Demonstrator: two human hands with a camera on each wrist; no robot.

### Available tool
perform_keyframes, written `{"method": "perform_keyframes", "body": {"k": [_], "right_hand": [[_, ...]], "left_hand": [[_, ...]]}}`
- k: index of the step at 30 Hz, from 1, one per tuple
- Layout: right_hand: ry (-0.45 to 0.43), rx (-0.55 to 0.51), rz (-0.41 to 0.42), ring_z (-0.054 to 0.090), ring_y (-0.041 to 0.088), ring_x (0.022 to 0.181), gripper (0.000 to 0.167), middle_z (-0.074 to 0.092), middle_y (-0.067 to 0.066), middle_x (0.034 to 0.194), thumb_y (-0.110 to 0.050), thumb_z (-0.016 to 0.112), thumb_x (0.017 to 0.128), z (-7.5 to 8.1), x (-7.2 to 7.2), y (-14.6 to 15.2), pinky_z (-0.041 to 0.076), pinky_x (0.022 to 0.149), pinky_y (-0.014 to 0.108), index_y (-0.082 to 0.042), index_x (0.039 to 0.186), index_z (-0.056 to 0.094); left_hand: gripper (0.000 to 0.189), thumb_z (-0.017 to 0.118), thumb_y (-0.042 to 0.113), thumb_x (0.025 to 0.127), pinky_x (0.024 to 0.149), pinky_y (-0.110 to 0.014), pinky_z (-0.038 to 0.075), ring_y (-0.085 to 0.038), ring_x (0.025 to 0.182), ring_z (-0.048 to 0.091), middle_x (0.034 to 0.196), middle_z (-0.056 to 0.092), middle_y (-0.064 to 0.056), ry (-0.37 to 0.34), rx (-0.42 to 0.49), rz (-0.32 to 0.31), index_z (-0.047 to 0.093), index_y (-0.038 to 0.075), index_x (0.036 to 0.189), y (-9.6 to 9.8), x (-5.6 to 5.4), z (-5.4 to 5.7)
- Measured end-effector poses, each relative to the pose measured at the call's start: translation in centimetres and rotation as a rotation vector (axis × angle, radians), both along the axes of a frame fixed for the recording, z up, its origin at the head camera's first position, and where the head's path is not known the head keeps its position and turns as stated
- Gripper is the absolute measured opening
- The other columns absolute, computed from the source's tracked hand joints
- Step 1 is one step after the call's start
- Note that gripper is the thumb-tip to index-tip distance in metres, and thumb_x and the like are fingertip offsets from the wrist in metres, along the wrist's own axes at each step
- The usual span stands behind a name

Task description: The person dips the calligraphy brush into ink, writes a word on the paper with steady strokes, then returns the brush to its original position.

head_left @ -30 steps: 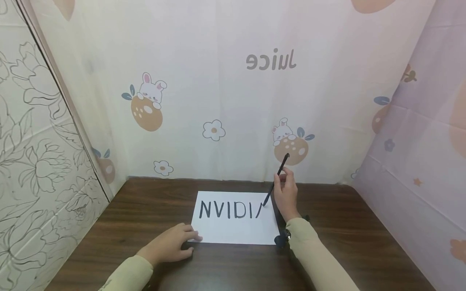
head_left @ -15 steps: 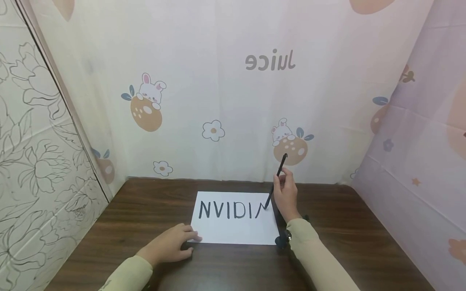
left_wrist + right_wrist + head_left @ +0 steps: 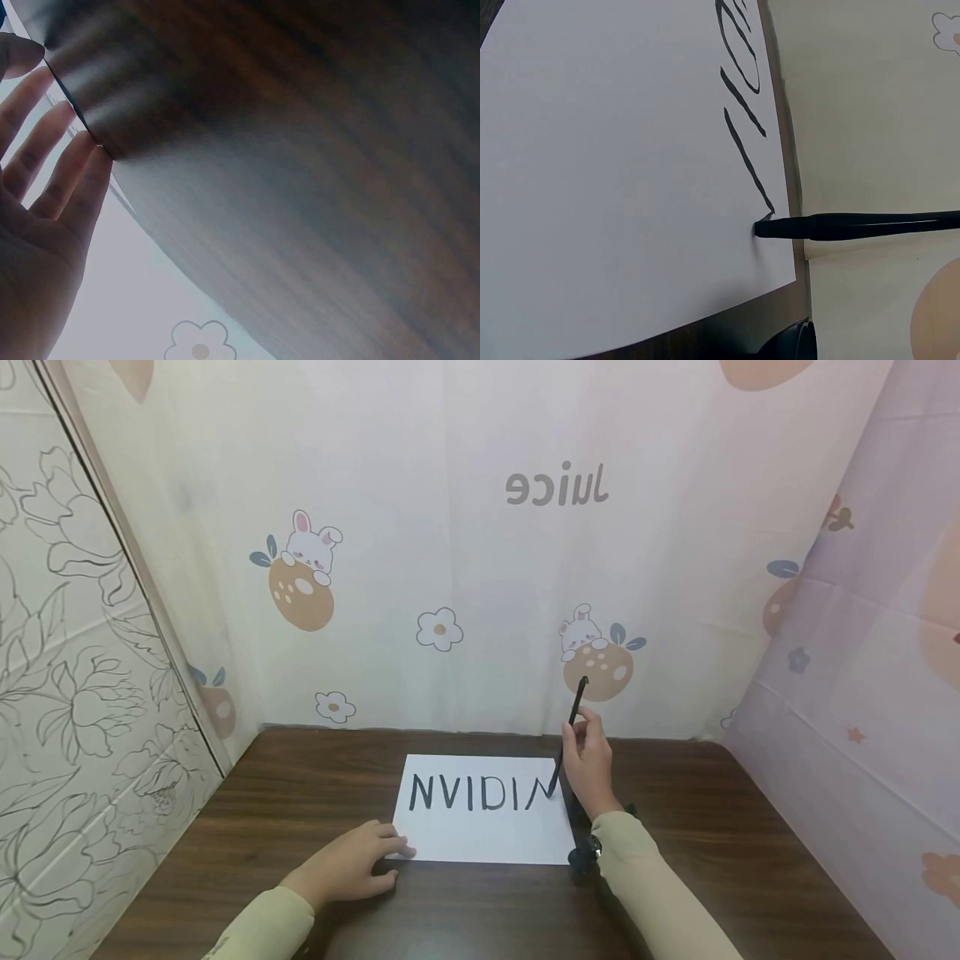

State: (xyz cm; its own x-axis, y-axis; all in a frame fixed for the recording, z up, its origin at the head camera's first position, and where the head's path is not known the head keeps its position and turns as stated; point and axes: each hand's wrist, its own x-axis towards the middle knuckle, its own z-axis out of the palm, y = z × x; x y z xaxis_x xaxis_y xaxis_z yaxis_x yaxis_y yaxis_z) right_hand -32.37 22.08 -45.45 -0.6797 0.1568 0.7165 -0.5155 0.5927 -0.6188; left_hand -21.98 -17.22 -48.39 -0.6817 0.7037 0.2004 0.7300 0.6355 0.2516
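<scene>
A white sheet of paper (image 3: 480, 842) lies on the dark wood table, with the brushed black letters "NVIDI" (image 3: 465, 793) and two strokes of a further letter near its right edge. My right hand (image 3: 588, 768) pinches a slim black brush pen (image 3: 577, 697), tilted with its top up and away. In the right wrist view the pen's (image 3: 870, 225) dark tip meets the paper at the lower end of a slanting stroke. My left hand (image 3: 352, 862) rests at the sheet's lower left corner, fingers (image 3: 86, 187) extended in the left wrist view.
The brown wood table (image 3: 465, 914) extends around the paper. A pale curtain (image 3: 450, 527) printed with rabbits, fruit and flowers hangs directly behind it, and printed panels stand at both sides. A black wrist device (image 3: 583, 853) sits by the right sleeve.
My right hand's pen tip has moved down and to the right, drawing a second slanting stroke from the top of the last letter. My left hand and the paper stay in place.
</scene>
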Motion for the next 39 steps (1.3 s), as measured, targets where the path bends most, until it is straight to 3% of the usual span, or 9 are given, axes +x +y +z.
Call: {"method": "perform_keyframes", "body": {"k": [39], "right_hand": [[0.005,0.044,0.031,0.05,0.018,0.073,0.035,0.056,0.01,0.091,-0.01,0.057,0.101,-0.14,0.48,0.14,0.042,0.064,0.025,0.0,0.134,0.048]], "left_hand": [[0.027,0.071,0.019,0.087,0.085,-0.036,0.052,-0.012,0.099,0.058,0.11,0.065,0.006,-0.012,-0.007,0.012,0.074,0.02,0.114,0.1,0.07,0.25]]}}
